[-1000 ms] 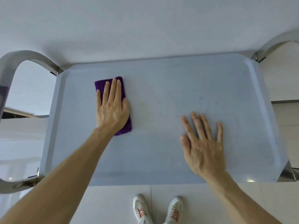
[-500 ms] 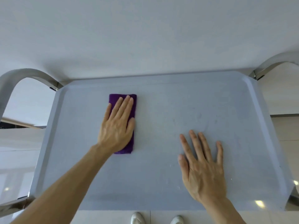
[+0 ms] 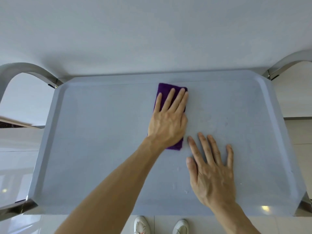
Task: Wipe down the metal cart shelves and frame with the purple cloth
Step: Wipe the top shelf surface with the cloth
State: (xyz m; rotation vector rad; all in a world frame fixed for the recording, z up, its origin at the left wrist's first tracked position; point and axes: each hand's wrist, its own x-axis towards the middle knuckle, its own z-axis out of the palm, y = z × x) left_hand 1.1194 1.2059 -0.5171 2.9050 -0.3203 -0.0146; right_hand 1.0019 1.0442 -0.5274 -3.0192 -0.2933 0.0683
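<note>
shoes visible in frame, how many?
2. Both at the bottom edge below the cart shelf: left shoe and right shoe, each partly cut off by the frame.

Both forearms bare, no sleeves, no rings/watch. White lace-up sneakers (image 3: 161,226) w/ reddish laces.

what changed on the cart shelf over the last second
The left hand slid the purple cloth rightward across the shelf, from near its left side to about the middle, close to the far rim. The cloth now lies just beside the right hand. The left palm is pressed flat on the cloth throughout, nothing picked up or let go. The right hand stayed flat on the shelf, near its front right.
</note>
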